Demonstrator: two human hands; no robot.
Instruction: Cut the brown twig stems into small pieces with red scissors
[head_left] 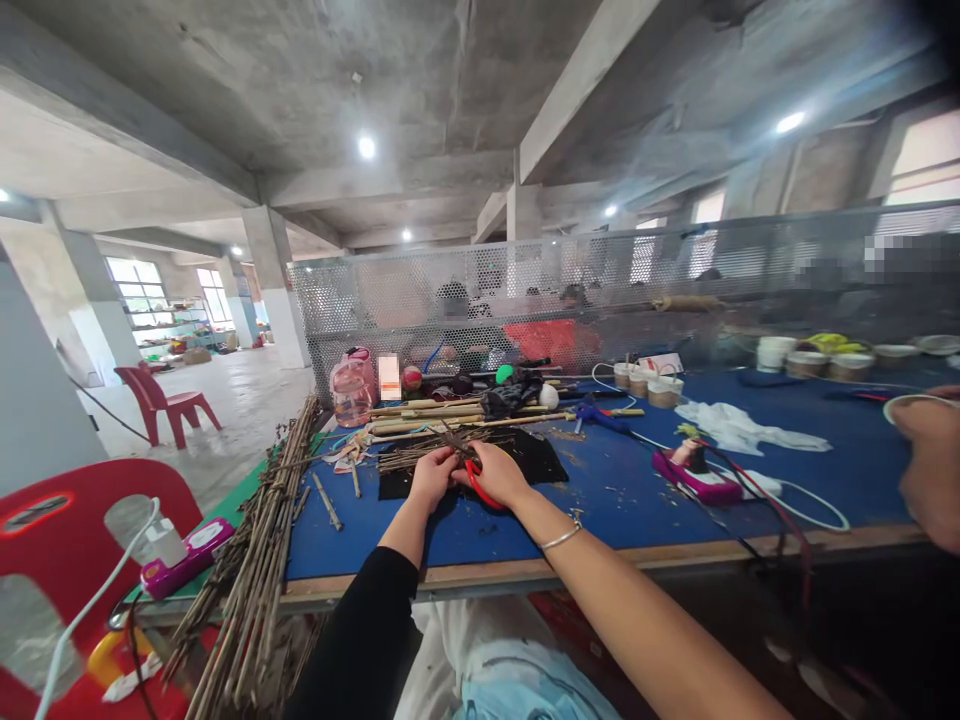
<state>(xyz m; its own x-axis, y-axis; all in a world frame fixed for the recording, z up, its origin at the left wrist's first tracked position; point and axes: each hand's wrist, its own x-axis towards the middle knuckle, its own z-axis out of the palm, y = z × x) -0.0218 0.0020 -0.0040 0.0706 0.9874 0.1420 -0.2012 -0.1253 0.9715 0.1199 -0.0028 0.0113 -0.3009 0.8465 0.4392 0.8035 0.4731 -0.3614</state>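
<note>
Over a black mat (551,462) on the blue table, my two hands are close together. My left hand (432,476) is closed, its thumb and fingers pinching a thin brown twig (454,436) that sticks up between the hands. My right hand (498,474) is wrapped round red-handled scissors (484,488); their blades are hidden by the fingers and twigs. A pile of cut twigs (401,457) lies on the mat just beyond my left hand. Short pale sticks (327,502) lie on the table to the left.
A long bundle of branches (259,540) hangs over the table's left edge. Behind are bamboo rods (420,408), a pink jug (352,388) and a black plastic bag (514,395). A blue glue gun (600,416) and purple power strip (697,482) lie right; another person's hand (930,465) is far right.
</note>
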